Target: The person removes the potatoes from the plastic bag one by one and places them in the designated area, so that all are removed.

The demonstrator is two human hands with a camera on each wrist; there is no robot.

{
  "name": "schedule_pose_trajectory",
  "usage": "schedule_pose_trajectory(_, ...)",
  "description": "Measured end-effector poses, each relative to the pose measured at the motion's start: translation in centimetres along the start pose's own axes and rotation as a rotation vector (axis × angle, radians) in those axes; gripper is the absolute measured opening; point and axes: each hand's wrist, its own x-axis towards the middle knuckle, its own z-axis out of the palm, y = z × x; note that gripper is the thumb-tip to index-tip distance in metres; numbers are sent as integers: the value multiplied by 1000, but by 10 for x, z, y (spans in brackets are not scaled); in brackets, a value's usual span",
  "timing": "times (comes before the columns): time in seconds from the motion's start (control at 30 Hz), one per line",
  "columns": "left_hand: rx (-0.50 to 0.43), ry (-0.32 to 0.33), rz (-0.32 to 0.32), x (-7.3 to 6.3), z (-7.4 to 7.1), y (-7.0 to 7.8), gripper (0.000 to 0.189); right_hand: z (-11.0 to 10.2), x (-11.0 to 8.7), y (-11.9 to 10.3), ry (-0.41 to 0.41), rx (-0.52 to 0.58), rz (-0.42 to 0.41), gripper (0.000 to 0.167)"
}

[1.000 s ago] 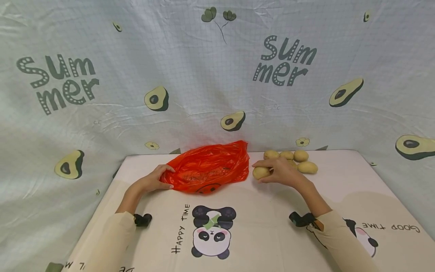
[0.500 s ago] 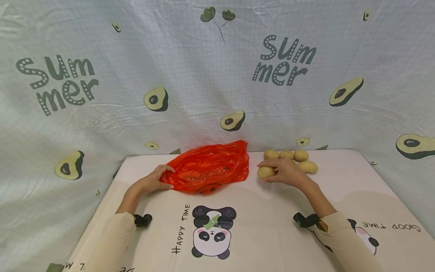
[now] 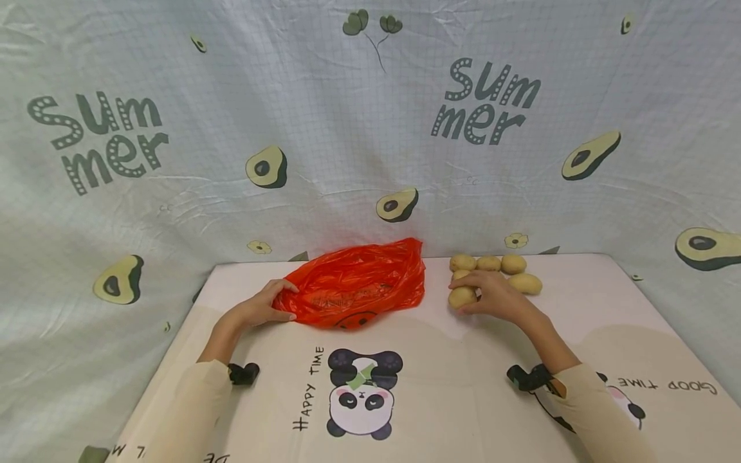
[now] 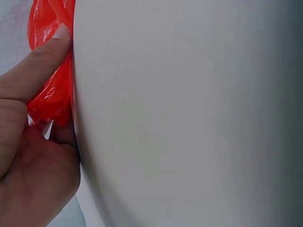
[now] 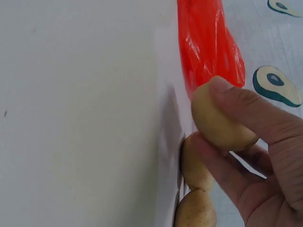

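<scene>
My right hand (image 3: 496, 296) pinches a yellowish potato (image 3: 462, 298) between thumb and fingertips, at the front left of a group of potatoes. In the right wrist view this held potato (image 5: 218, 118) shows close, thumb on top and fingers beneath. Just behind it, another potato (image 3: 460, 274) is partly hidden by my hand. A red plastic bag (image 3: 359, 283) lies on the table with its mouth spread wide. At its left end, my left hand (image 3: 262, 305) holds the edge; in the left wrist view the thumb (image 4: 45, 56) lies along the red plastic.
Three potatoes (image 3: 489, 263) line the table's back edge, with one more potato (image 3: 525, 284) to the right of my hand. A patterned curtain (image 3: 347, 128) hangs behind the table. The pale tablecloth (image 3: 440, 386) bears a printed panda (image 3: 361, 395).
My right hand has moved a little to the right with the potato, away from the bag. The potato behind it now shows more. My left hand and the bag stay put.
</scene>
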Motion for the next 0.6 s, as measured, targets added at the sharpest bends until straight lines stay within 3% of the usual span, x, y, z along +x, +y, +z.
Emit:
schedule_pose_trajectory(0.27,-8,1,-17,-1,-1,3,50,-4,-1,5,-36,33,70,47)
schedule_pose_trajectory(0.43,-13,1,-11,1,0,6,50,-6,-4,7,-37,-35,44,47)
schedule_pose_trajectory(0.6,-14,-1,-19,2,2,8,50,-10,-14,8,-42,-43,97,51)
